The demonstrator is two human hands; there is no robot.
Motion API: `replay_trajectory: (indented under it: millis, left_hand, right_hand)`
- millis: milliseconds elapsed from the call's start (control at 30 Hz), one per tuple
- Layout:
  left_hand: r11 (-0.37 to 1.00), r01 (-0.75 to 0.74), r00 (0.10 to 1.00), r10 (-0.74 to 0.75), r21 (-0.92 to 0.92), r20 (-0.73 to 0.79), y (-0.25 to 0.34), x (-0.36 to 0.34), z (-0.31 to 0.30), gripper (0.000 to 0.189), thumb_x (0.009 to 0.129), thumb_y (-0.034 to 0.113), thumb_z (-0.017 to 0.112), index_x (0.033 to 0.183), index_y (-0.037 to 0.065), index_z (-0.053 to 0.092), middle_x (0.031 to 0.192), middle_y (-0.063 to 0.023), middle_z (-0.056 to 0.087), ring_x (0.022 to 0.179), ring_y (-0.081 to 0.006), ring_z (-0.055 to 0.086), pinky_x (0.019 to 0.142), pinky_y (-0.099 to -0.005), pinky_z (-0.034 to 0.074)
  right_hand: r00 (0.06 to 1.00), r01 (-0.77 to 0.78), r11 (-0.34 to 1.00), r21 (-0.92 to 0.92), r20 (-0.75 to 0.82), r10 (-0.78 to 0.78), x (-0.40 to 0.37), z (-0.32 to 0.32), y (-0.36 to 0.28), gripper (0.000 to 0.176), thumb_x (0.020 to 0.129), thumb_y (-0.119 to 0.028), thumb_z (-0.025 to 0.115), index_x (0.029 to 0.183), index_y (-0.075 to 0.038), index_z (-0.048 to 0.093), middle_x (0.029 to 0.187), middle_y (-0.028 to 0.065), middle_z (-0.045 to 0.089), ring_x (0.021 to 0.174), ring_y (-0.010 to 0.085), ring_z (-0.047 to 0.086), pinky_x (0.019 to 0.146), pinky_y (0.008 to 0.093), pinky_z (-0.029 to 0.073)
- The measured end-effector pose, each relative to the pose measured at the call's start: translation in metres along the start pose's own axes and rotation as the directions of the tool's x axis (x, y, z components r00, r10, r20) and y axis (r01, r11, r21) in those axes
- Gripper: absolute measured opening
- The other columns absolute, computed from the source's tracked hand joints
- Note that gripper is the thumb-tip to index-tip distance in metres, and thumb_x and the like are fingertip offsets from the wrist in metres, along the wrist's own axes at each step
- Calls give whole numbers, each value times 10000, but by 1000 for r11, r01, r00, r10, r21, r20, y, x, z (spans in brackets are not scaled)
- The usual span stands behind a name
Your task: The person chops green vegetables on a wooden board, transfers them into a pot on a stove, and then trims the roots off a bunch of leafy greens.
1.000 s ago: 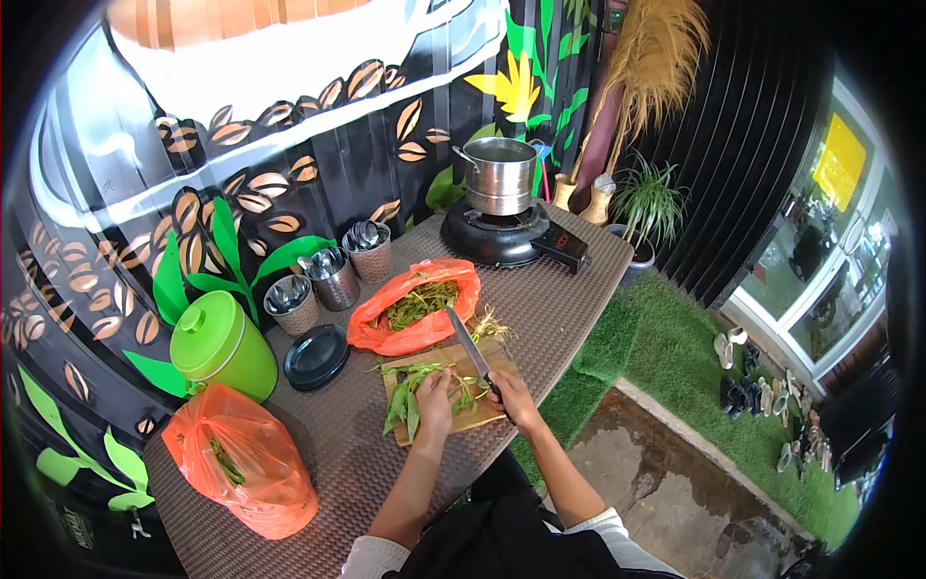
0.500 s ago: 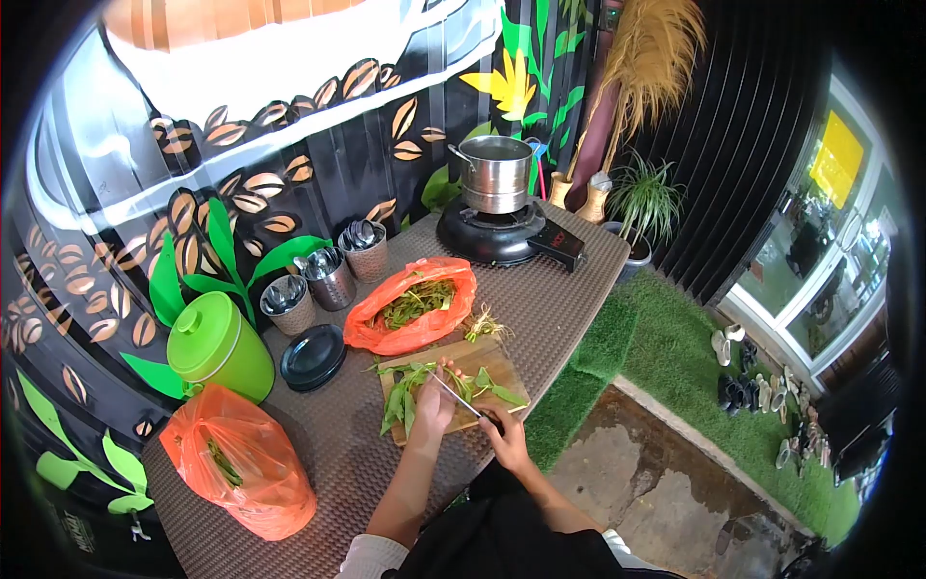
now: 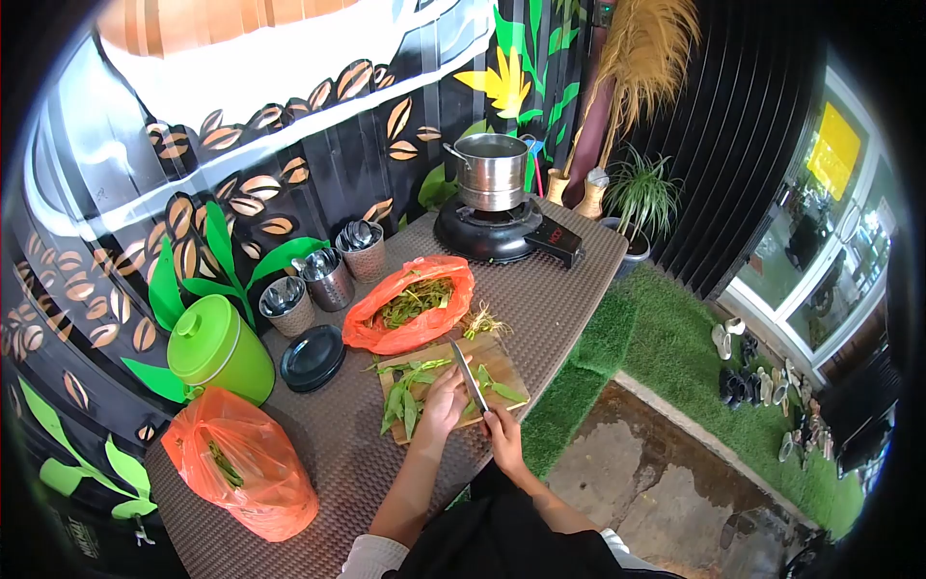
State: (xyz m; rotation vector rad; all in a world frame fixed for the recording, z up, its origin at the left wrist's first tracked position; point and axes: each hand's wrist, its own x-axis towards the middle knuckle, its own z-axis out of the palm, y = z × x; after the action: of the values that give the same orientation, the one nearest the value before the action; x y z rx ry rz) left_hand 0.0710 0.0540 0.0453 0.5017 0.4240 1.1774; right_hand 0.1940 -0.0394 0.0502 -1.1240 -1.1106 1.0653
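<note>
My right hand (image 3: 504, 436) is closed round the handle of a knife (image 3: 470, 377), whose blade points up and away over the board. My left hand (image 3: 445, 399) is beside the blade, fingers stretched towards it and partly hidden behind it; nothing shows clearly in them. Beneath both is a wooden cutting board (image 3: 439, 353). Leafy green stems (image 3: 405, 398) lie on it left of my left hand, with more green leaves (image 3: 503, 390) to the right of the knife. A bunch of pale stem ends (image 3: 482, 321) rests at the board's far edge.
An orange bag of greens (image 3: 359, 328) stands open behind the board; another orange bag (image 3: 253, 473) is at left. Black plates (image 3: 313, 358), a green lidded container (image 3: 220, 349) and cutlery cups (image 3: 333, 285) line the wall side. A pot (image 3: 490, 174) sits on a black stove (image 3: 487, 234).
The knife has swung more upright, its blade now pointing away from me. My left hand has shifted right and turned, its fingers moving off the greens towards the blade.
</note>
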Motion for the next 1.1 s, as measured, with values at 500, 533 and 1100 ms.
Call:
replay_trajectory:
  millis: [500,533,1100]
  left_hand:
    - [993,118,986,-116,13,-118,0,-2,-10,326,918,164,577,1222,47,562,1023,2,611,919,-104,567,814,-272,457]
    - [993,119,986,-117,13,-118,0,-1,-9,326,918,164,577,1222,47,562,1023,2,611,919,-104,567,814,-272,457]
    - [977,161,967,-128,137,-222,-1,-8,1,305,918,107,564,1211,24,555,1075,-29,627,923,-115,598,818,-242,484]
  right_hand:
    - [988,152,972,-181,54,-144,5,-16,-5,330,917,-177,526,1197,-8,569,672,-14,490,606,71,428,543,230,344]
    - [988,151,972,-180,54,-144,6,-16,-1,330,917,-177,526,1197,-8,569,672,-14,490,606,71,428,543,230,344]
    - [978,-6,998,60,207,-6,16,-9,4,389,926,-164,565,1285,-37,482,709,-37,391,650,62,360,563,222,308]
